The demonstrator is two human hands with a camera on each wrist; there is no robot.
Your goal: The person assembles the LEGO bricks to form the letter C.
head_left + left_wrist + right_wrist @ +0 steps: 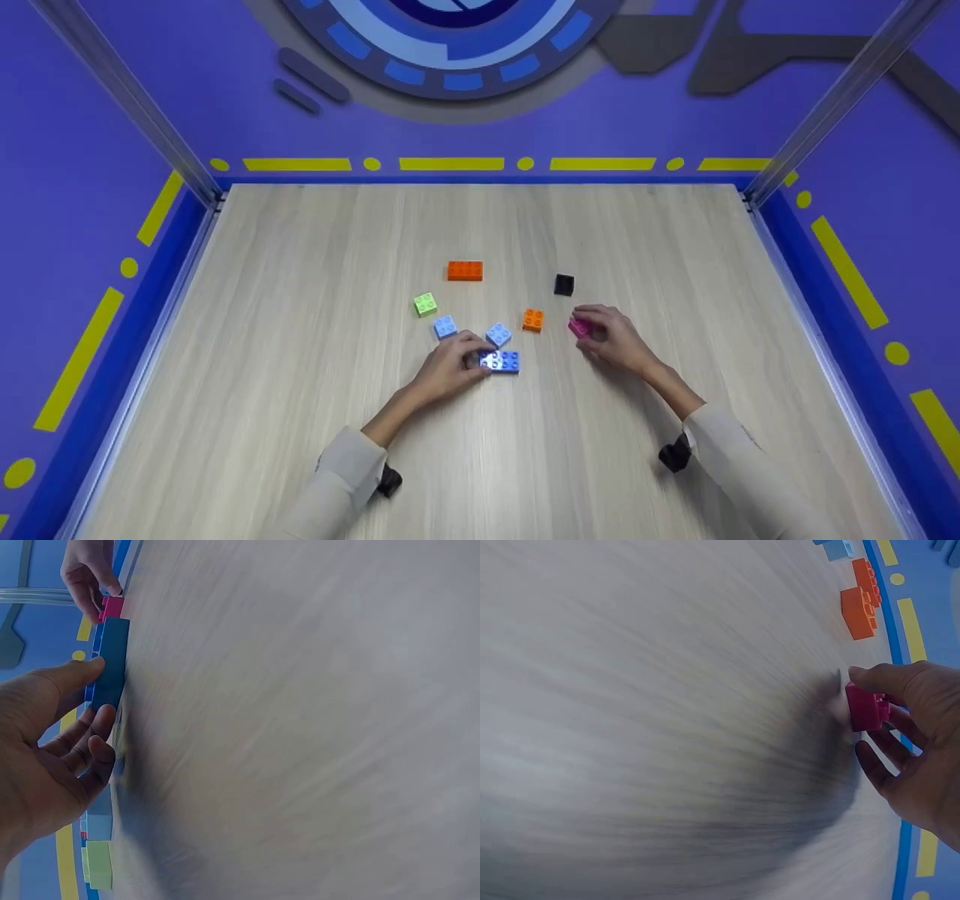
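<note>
My left hand (453, 365) pinches the left end of a long blue toy brick (504, 361) on the table, its thumb on the near side in the left wrist view. Just beyond that brick lies a light blue square brick (498, 334). A second light blue brick (445, 326) sits close to the left fingers. Over to the right, my right hand (613, 339) holds a small pink brick (865, 708) between thumb and fingers, down at the table's surface. An orange square brick (532, 320) lies between the two hands.
Farther back on the wooden table (300, 375) are a long red-orange brick (465, 271) and a black brick (564, 285). A lime green brick (425, 304) lies at left. Purple-blue panels (465, 139) wall the table's back and sides.
</note>
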